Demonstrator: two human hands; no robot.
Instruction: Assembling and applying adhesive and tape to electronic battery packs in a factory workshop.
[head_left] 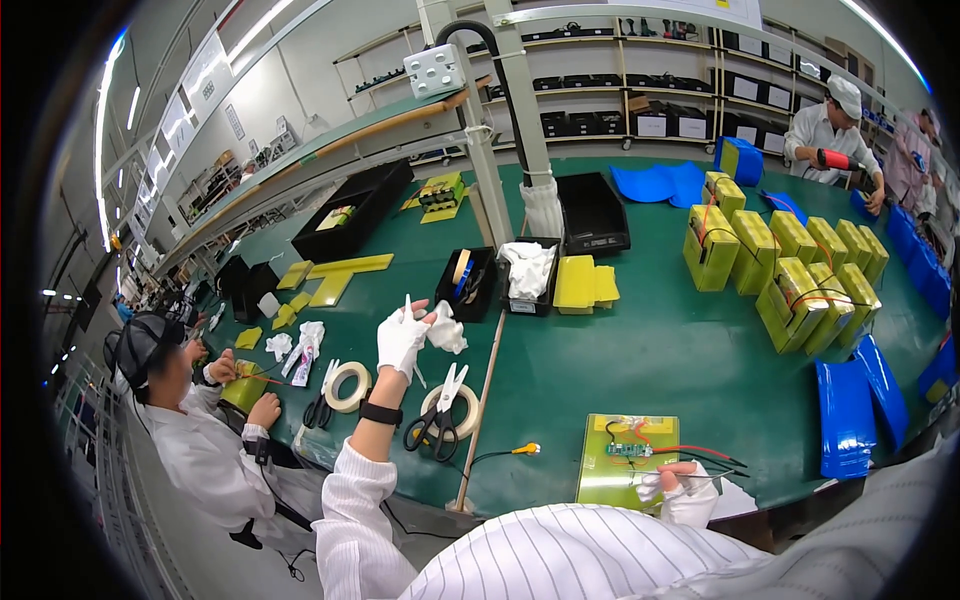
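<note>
My left hand, in a white fingerless glove, is raised above the green bench and pinches a crumpled white cloth with a thin white stick poking up from the fingers. My right hand, also gloved, rests on the near edge of a yellow-green battery pack lying flat in front of me, and its fingers pinch thin wires. The pack carries a small green circuit board with red and black wires. Black-handled scissors lie across a roll of tape just below my left hand.
A black bin of tape rolls and a bin of white cloths stand mid-bench. Several wired yellow-green packs crowd the right side, with blue sleeves near them. A person works at my left; two others stand at far right.
</note>
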